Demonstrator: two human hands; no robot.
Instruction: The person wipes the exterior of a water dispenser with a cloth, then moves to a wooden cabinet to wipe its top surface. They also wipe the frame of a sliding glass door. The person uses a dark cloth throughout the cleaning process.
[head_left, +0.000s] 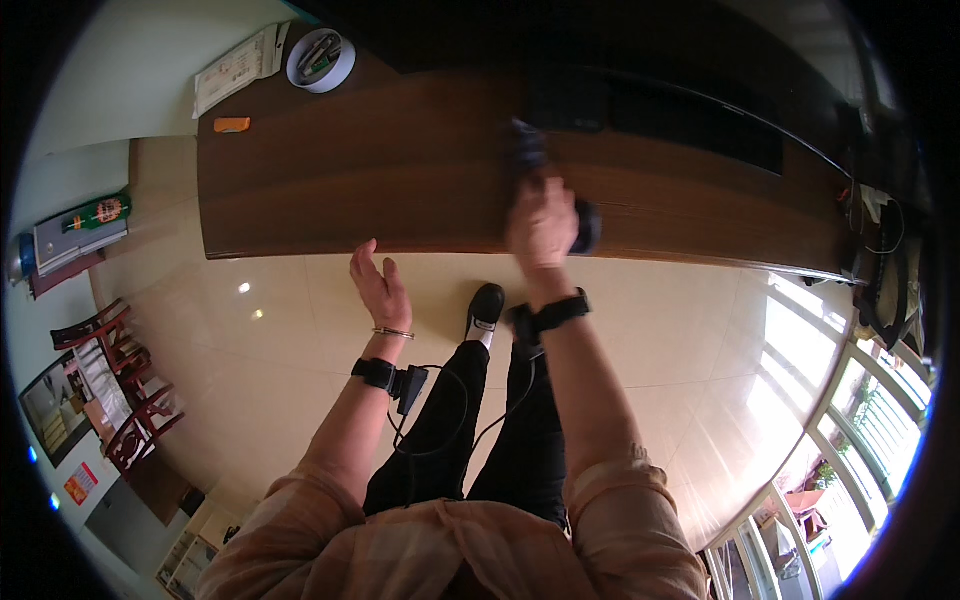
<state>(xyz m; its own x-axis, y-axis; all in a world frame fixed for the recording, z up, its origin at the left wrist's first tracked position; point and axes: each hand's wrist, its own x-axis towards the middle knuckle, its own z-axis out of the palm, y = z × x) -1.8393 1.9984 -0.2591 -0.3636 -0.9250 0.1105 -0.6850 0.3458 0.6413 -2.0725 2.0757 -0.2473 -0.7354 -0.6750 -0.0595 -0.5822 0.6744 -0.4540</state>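
My right hand (544, 221) is over a long brown wooden cabinet top (390, 165), near its front edge. It is pressed on a dark cloth (527, 146), which shows beyond my fingers and again beside my palm. Hand and cloth are both blurred, so the grip's detail is hidden. My left hand (382, 289) hangs in front of the cabinet edge, fingers apart, with nothing in it. Each wrist wears a black strap with a cabled device.
At the left end stand a round white container (321, 81) of small items, printed papers (238, 71) and a small orange object (232, 124). A black flat-panel screen (712, 75) rises along the back. Cords (885, 225) hang at the right end. Red wooden chairs (127, 375) stand left.
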